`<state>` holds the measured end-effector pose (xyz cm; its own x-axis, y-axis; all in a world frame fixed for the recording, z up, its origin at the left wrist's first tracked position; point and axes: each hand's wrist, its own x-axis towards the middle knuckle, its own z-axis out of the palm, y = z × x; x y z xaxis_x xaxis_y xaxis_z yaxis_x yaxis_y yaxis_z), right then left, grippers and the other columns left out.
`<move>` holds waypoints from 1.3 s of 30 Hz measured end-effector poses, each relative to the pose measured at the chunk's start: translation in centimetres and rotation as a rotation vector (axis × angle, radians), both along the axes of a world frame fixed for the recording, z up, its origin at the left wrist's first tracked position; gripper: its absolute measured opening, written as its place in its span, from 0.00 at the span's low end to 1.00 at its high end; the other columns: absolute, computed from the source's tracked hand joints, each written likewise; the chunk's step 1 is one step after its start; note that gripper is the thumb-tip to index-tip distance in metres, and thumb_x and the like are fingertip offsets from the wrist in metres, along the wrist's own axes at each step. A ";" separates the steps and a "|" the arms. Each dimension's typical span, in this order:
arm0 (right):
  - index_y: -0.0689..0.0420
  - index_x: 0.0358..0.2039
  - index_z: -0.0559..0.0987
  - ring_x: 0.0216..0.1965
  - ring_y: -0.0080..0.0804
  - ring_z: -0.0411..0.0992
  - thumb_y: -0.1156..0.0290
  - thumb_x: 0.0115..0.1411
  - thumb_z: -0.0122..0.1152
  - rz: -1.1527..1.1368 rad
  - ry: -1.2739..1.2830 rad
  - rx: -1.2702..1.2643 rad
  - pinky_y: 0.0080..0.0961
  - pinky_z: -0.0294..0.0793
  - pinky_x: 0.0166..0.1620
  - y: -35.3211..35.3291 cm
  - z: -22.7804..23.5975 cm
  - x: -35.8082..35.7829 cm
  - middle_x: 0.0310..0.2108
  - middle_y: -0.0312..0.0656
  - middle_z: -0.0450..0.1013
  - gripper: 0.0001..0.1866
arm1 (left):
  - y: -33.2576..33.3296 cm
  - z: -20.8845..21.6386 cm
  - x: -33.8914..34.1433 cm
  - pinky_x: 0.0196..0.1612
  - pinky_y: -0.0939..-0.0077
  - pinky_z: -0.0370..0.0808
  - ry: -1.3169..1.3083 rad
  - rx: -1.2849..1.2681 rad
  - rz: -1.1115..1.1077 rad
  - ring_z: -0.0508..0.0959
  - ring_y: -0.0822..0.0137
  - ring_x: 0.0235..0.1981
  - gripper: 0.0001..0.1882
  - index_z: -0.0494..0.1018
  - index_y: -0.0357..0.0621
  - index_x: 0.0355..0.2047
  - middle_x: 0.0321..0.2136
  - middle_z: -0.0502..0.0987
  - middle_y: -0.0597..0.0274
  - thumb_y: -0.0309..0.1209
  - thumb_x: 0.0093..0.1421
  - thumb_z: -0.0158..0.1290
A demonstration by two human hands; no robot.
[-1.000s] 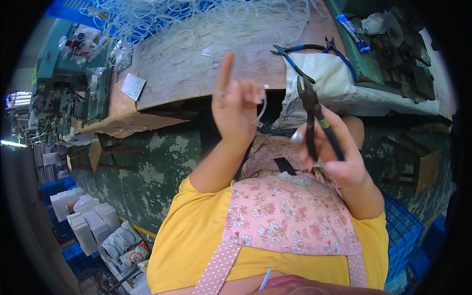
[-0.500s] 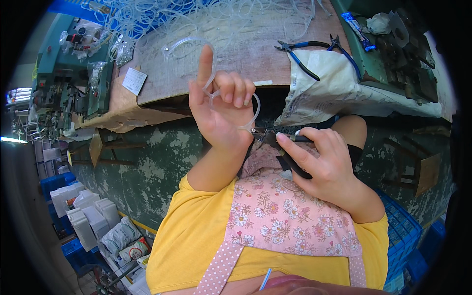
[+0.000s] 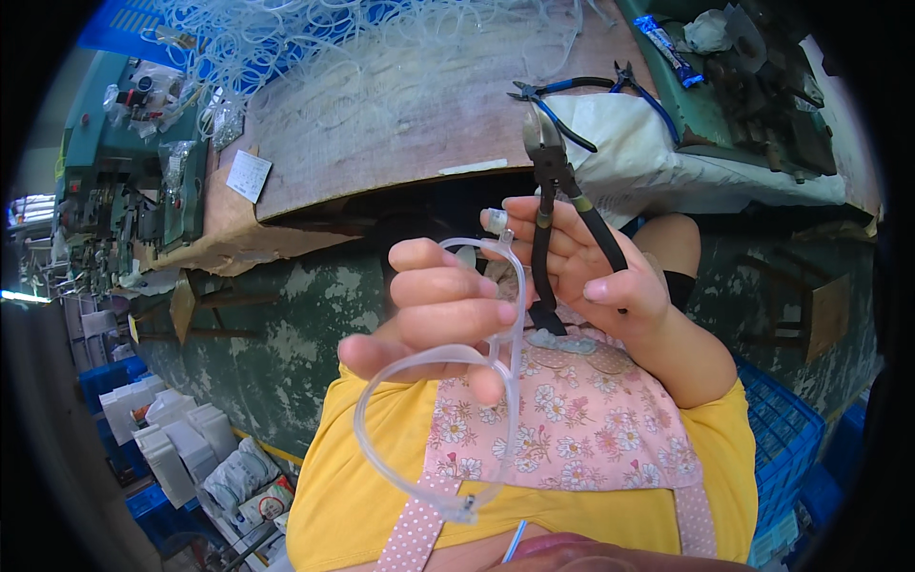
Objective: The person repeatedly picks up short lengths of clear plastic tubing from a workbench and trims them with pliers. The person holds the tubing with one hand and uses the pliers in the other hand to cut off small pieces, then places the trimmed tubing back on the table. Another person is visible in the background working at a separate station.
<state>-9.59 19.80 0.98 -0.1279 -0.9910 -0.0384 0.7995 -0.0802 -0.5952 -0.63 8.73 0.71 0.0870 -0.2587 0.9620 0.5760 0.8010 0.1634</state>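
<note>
My left hand (image 3: 440, 303) has its fingers curled around a length of clear plastic tubing (image 3: 361, 412). The tubing forms a loop below the hand, with a small shiny end piece (image 3: 463, 509) in front of the apron. Its upper end comes close to the fingertips of my right hand (image 3: 615, 276). A pair of pliers (image 3: 556, 181) with black handles lies across that right hand, jaws pointing away from me, thumb against one handle. The other fingers stretch out loosely behind it. A whitish wrap (image 3: 496, 221) covers one right fingertip.
A heap of clear tubing (image 3: 276, 43) lies at the far side of the worktable (image 3: 381, 124). Two blue-handled cutters (image 3: 572, 88) rest by a white sack (image 3: 620, 124). Machines (image 3: 152, 133) stand at left, a paper label (image 3: 249, 176) near the table edge, a blue crate (image 3: 782, 429) behind right.
My left hand has come down and turned over with the tubing, which now hangs lower. The pliers have swung away from the tubing and point upward in my loosened right hand.
</note>
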 end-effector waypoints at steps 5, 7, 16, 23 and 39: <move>0.61 0.63 0.57 0.62 0.45 0.59 0.61 0.39 0.60 0.053 0.003 0.055 0.39 0.52 0.65 0.4 0.7 0.0 0.61 0.53 0.58 0.48 | 1.3 0.4 0.1 0.31 0.71 0.62 0.015 0.056 -0.006 0.65 0.70 0.24 0.46 0.36 0.39 0.66 0.21 0.70 0.65 0.54 0.61 0.46; 0.61 0.63 0.57 0.61 0.45 0.60 0.60 0.39 0.59 0.065 -0.002 0.075 0.39 0.52 0.65 0.6 0.8 -0.1 0.61 0.53 0.59 0.48 | 1.4 0.6 -0.2 0.31 0.71 0.61 0.036 0.057 -0.003 0.64 0.71 0.24 0.46 0.36 0.40 0.66 0.21 0.69 0.66 0.54 0.61 0.46; 0.60 0.63 0.56 0.60 0.46 0.61 0.60 0.38 0.58 0.089 -0.007 0.084 0.39 0.53 0.65 0.5 0.9 -0.2 0.60 0.52 0.60 0.49 | 1.6 0.6 0.3 0.33 0.71 0.59 -0.022 0.044 0.038 0.64 0.72 0.24 0.46 0.37 0.44 0.67 0.22 0.70 0.70 0.54 0.61 0.48; 0.60 0.64 0.56 0.60 0.44 0.61 0.60 0.39 0.57 0.091 -0.012 0.089 0.39 0.54 0.65 0.4 0.9 -0.1 0.60 0.51 0.61 0.49 | 2.0 0.5 0.1 0.34 0.71 0.57 -0.022 0.082 0.061 0.65 0.73 0.25 0.46 0.39 0.49 0.68 0.24 0.74 0.72 0.54 0.59 0.50; 0.61 0.52 0.64 0.56 0.38 0.66 0.82 0.56 0.48 -0.431 0.715 -0.013 0.32 0.68 0.52 0.1 -1.3 -1.8 0.56 0.52 0.63 0.21 | -1.4 1.1 1.1 0.52 0.57 0.68 -0.498 0.696 -0.894 0.69 0.69 0.29 0.44 0.46 0.32 0.64 0.19 0.61 0.70 0.58 0.62 0.41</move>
